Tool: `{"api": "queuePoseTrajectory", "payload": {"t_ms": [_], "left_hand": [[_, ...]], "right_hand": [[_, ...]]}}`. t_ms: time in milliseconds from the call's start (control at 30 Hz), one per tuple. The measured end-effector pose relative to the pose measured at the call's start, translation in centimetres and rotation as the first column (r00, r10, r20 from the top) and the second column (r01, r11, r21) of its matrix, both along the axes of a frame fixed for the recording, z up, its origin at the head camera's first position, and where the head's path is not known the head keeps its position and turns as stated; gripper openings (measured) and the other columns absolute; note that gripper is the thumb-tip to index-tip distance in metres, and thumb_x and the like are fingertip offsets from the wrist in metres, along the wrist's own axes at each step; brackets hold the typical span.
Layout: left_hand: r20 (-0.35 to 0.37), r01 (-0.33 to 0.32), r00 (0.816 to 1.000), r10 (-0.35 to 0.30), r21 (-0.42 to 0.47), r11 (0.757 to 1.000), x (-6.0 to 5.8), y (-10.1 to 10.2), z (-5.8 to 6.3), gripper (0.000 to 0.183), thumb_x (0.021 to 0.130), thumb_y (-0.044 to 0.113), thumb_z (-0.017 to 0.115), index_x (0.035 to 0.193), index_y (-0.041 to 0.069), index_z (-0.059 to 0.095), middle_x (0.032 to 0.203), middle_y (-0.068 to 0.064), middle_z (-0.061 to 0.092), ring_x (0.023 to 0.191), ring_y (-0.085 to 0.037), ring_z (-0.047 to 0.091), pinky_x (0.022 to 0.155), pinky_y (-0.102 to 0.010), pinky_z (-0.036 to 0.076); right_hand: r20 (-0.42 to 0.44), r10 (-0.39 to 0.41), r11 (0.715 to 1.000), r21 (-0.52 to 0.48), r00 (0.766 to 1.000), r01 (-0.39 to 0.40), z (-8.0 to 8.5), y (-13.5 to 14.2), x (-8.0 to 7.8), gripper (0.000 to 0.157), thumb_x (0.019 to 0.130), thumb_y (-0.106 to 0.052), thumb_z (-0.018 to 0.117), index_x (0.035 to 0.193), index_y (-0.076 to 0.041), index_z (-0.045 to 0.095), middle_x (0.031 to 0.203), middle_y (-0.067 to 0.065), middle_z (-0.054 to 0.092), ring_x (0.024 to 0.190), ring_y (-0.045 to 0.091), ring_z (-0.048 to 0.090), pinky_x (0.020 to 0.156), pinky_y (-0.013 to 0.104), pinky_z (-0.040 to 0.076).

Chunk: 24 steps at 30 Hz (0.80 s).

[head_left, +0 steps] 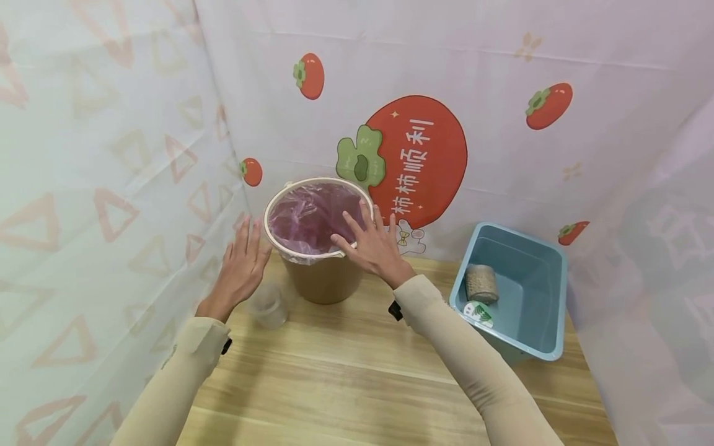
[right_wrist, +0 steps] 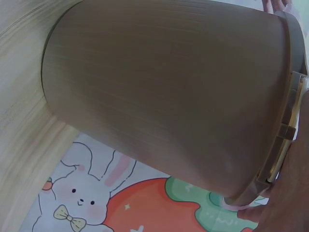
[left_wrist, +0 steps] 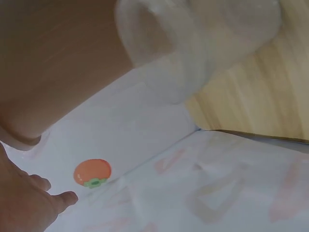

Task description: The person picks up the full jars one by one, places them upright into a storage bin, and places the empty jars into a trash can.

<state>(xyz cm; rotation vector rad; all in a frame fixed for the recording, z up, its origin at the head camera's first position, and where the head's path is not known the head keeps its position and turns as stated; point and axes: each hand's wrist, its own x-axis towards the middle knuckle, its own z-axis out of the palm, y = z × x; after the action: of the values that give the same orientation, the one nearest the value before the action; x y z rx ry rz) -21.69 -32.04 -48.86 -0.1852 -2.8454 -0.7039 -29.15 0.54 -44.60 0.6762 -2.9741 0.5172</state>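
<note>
A brown trash bin (head_left: pixel 323 279) stands on the table, lined with a thin purple bag (head_left: pixel 304 217) under a cream ring (head_left: pixel 266 226) at its mouth. My left hand (head_left: pixel 240 266) is beside the bin's left side, fingers straight and pointing away from me. Across the right part of the rim reaches my right hand (head_left: pixel 376 244), its fingers spread over the mouth. In the right wrist view that hand (right_wrist: pixel 289 193) is right at the ring. A clear plastic cup (head_left: pixel 269 308) stands near the bin, below my left hand; it looms close in the left wrist view (left_wrist: pixel 183 48).
On the right stands a blue plastic tub (head_left: pixel 524 291) holding a beige cylindrical roll (head_left: pixel 481 283) and a green-and-white item (head_left: pixel 478 314). Printed fabric walls (head_left: pixel 268 93) rise behind and on both sides of the wooden table (head_left: pixel 346 378).
</note>
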Motion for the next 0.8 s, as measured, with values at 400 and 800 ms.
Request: {"api": "queuePoseTrajectory", "payload": {"t_ms": [400,800], "left_hand": [[0.091,-0.019,0.996,0.023,-0.045,0.999,2.7,-1.1,-4.3,0.077,0.117,0.056,0.029,0.177,0.014,0.004,0.184,-0.019,-0.002,0.169,-0.048,0.002,0.127,-0.08,0.007],[0.143,-0.009,0.989,0.029,-0.138,0.99,4.5,-1.2,-8.5,0.079,0.114,0.056,0.043,0.175,0.01,0.023,0.181,-0.025,0.014,0.167,-0.051,0.01,0.127,-0.079,0.011]], "right_hand": [[0.002,0.009,1.0,-0.016,1.0,-0.009,-0.2,0.0,0.0,0.085,0.103,-0.083,0.025,0.174,-0.035,0.03,0.186,0.006,-0.001,0.171,0.042,0.001,0.132,0.074,-0.003],[-0.003,0.003,1.0,-0.012,1.0,-0.003,-0.2,-0.1,-0.2,0.085,0.103,-0.083,0.025,0.174,-0.035,0.029,0.186,0.007,0.001,0.171,0.042,0.002,0.132,0.073,-0.003]]}}
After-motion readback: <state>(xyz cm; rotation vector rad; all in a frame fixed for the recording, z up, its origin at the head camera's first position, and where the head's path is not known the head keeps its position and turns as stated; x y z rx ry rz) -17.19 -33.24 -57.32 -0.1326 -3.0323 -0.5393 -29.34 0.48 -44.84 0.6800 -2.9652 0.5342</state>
